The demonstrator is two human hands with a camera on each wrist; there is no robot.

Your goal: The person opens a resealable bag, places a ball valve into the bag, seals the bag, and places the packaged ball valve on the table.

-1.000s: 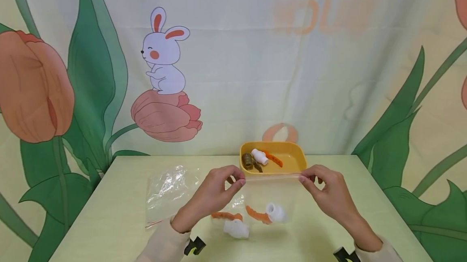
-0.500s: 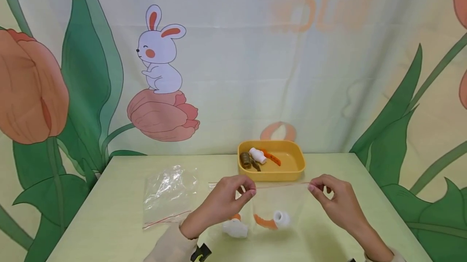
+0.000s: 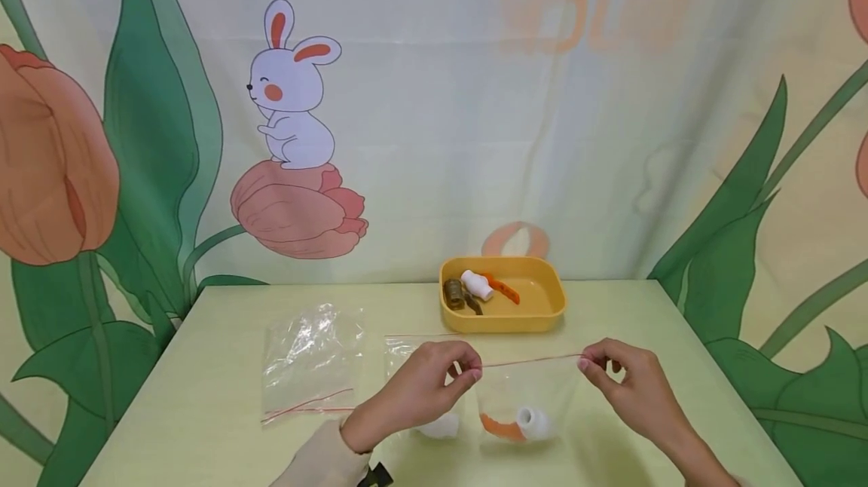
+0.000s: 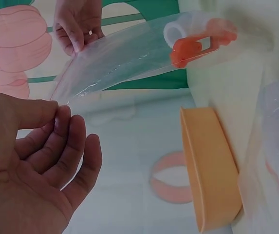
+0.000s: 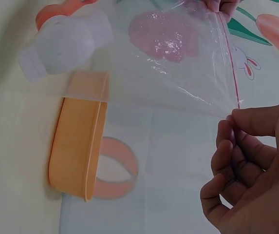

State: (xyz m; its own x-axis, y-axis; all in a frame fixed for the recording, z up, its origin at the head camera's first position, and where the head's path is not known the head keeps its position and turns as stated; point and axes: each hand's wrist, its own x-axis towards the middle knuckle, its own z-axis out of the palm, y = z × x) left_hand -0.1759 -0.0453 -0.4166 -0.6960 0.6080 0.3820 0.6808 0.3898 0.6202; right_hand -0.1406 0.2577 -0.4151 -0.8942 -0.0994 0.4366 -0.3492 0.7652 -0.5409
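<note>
Table edge (image 3: 386, 286) near tray (image 3: 505, 323); left hand (image 3: 427, 381), right hand (image 3: 629, 378) pinch bag (image 3: 525, 389)

The table (image 3: 190, 381) here, pale green, adjoins a printed fabric backdrop (image 3: 420, 110). On the backdrop, left: a white rabbit (image 3: 294, 136) seated on a pink tulip (image 3: 298, 208), beside a larger orange tulip (image 3: 54, 155); right: green leaves (image 3: 728, 268). Near the table's rear edge: a yellow tray (image 3: 502, 323) containing a brown ribbed piece (image 3: 453, 294), a white fitting (image 3: 478, 285) and an orange strip (image 3: 505, 289). Table, left: a clear bag (image 3: 308, 359) lying flat, red-lined at its near end.
</note>
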